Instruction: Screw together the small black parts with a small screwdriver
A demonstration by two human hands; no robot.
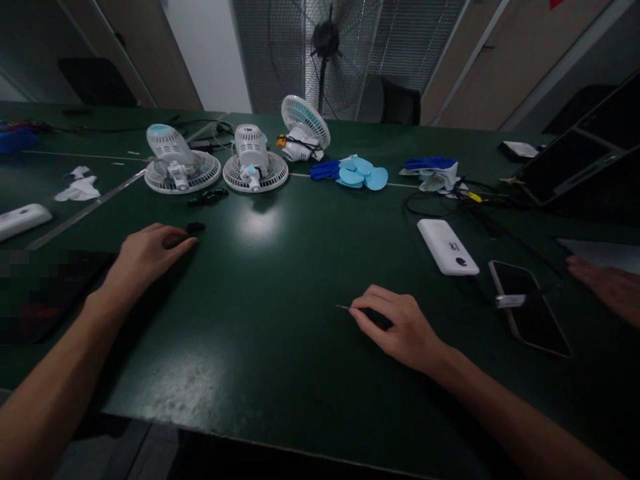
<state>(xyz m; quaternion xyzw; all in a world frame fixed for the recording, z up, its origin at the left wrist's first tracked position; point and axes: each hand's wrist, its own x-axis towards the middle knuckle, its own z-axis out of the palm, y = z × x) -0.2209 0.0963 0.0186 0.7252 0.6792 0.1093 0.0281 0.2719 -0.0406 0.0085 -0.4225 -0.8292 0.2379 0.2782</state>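
On the green table (280,280), your right hand (395,323): thumb and fingertip pinch a thin sliver (342,307), which juts leftward over the middle of the surface; its kind is too small to tell.
Your left hand (150,250): it lies low over the table, well apart from the right, thumb and fingers parted, with a small black piece (195,227) just beside the fingertips; whether they touch, you cannot tell from this angle.
White device (447,247): it lies flat beyond your right hand, dark markings on its upper face.
Phone (530,307): dark-screened, it lies to the right of that hand, a pale strip (510,301) across it.
Co-worker's hand (605,287): another person's hand enters at the right edge, beyond the phone.
Two fans (184,172): ahead of your left hand, they rest side by side on their grilles, a dark bundle (209,197) in front.
Third fan (303,127): to their right, it stands with its grille tilted up.
Blue blades (363,175): the fan rotor lies right of the third fan, touching a dark-blue glove (325,169).
Blue-and-white glove (435,172): farther right, it sits beside black cables (425,212).
Crumpled white cloth (79,187): it lies on the left.
Large standing fan (325,40): it rises behind the table, before window blinds (405,33).
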